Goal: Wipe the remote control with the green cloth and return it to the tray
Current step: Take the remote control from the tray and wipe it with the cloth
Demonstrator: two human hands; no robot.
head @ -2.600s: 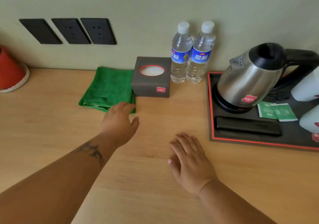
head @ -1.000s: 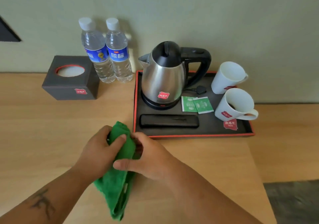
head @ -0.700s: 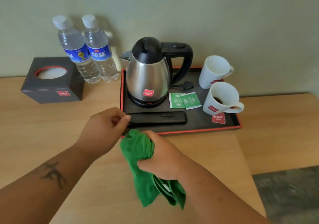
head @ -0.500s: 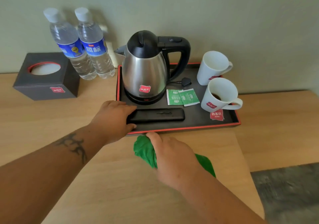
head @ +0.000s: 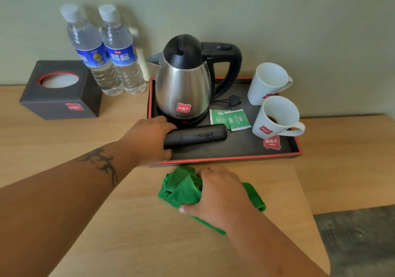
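Note:
The black remote control (head: pixel 198 135) is over the front left of the black, red-rimmed tray (head: pixel 239 151). My left hand (head: pixel 147 139) is closed around its left end, and that end looks slightly raised. The crumpled green cloth (head: pixel 181 188) lies on the wooden desk just in front of the tray. My right hand (head: pixel 215 195) grips it from above, pressing it to the desk. Part of the cloth sticks out to the right of that hand.
On the tray stand a steel kettle (head: pixel 184 84), two green sachets (head: pixel 230 118) and two white mugs (head: pixel 275 116). Two water bottles (head: pixel 106 52) and a dark tissue box (head: pixel 59 90) sit to the left. The desk's right edge drops to a grey floor (head: pixel 359 240).
My left hand has let go of the cloth, reached to the tray and closed on the remote's left end. My right hand took over the cloth and lowered it onto the desk.

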